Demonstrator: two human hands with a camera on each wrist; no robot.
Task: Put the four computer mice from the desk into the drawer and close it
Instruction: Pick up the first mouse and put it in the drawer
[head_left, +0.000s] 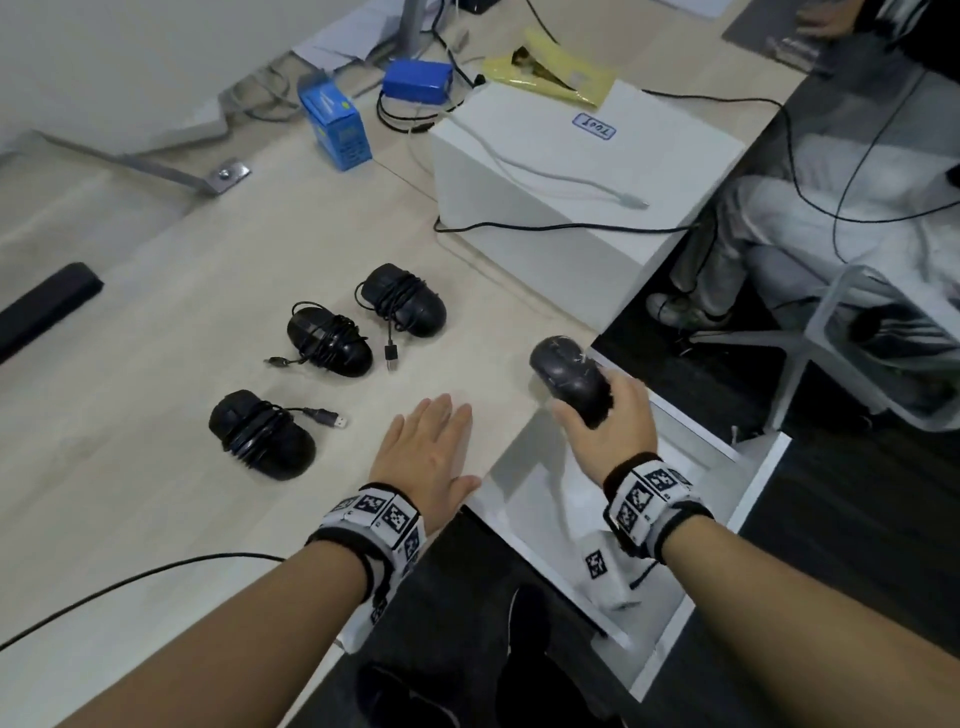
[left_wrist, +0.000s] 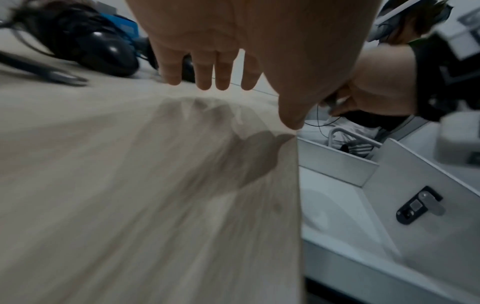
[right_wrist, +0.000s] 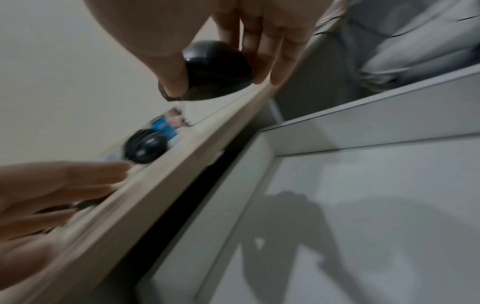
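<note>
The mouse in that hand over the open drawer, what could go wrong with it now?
The right hand grips the held mouse only at its back end, above the desk edge, so it might slip and hit the edge instead of landing in the drawer. The three mice on the desk have wound cables with loose plugs that could snag when lifted.

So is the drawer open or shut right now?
Open. The white drawer is pulled out past the desk edge, its bare floor showing, and the right hand holds a mouse above it.
</note>
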